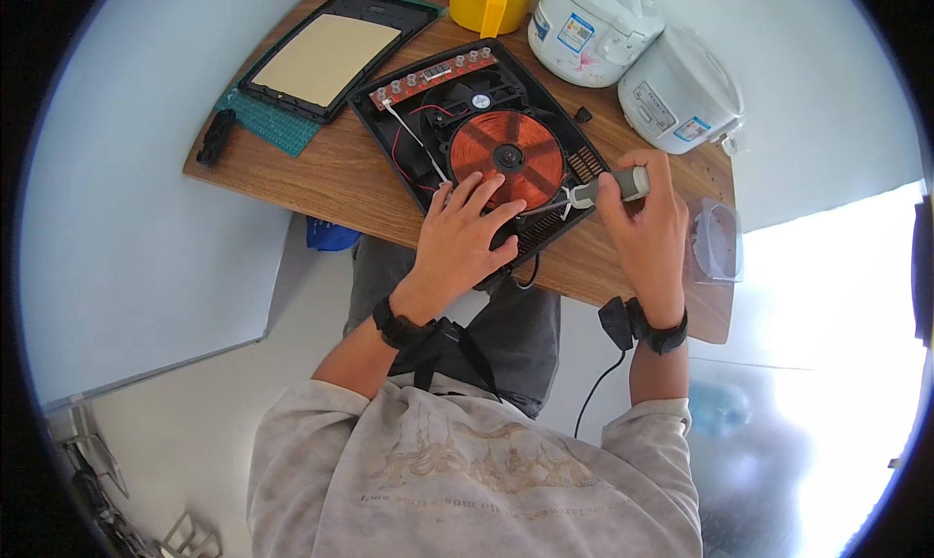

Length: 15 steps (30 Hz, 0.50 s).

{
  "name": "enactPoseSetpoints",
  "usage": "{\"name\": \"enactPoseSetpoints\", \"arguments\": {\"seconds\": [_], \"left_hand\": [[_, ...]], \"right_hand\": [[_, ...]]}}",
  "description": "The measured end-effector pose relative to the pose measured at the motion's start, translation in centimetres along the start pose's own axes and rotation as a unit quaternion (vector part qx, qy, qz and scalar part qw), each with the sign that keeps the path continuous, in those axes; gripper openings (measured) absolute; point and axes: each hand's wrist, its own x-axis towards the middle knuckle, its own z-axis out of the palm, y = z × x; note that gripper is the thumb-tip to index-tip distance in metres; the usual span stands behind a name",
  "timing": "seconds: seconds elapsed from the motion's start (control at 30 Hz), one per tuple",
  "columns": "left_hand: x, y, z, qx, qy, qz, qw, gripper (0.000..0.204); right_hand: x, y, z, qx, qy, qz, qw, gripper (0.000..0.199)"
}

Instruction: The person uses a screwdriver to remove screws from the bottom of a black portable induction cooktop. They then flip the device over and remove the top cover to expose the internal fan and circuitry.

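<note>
An opened induction cooker base (pixel 375 125) lies tilted on the wooden table, its round copper coil (pixel 486 140) and red button circuit board (pixel 418 79) exposed. My left hand (pixel 462 229) rests with fingers spread over the coil's near edge and the black housing, holding nothing. In my right hand (pixel 647 232) is a screwdriver (pixel 608 187) with a grey-green handle, fingers wrapped around it. Its shaft points left, to the coil's near right rim; the tip is close to my left fingers, and I cannot tell what it touches. Thin red and white wires run beside the coil.
The cooker's black-framed top cover (pixel 336 52) lies at the far left on a green cutting mat (pixel 277 125), near a bundled black cord (pixel 216 137). A yellow pot (pixel 477 8) and two white rice cookers (pixel 589 33) stand behind. A clear plastic container (pixel 715 240) sits at the right edge.
</note>
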Motion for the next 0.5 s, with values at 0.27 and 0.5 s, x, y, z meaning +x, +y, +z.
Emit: {"name": "enactPoseSetpoints", "arguments": {"seconds": [0.27, 0.5], "left_hand": [[0.0, 0.0, 0.0, -0.012, 0.005, 0.000, 1.000, 0.045], [0.0, 0.0, 0.1, -0.009, 0.004, -0.001, 1.000, 0.044]], "right_hand": [[1.2, 0.7, 0.5, 0.027, -0.009, 0.028, 0.999, 0.024], [2.7, 2.9, 1.3, 0.108, -0.032, 0.046, 0.993, 0.026]]}}
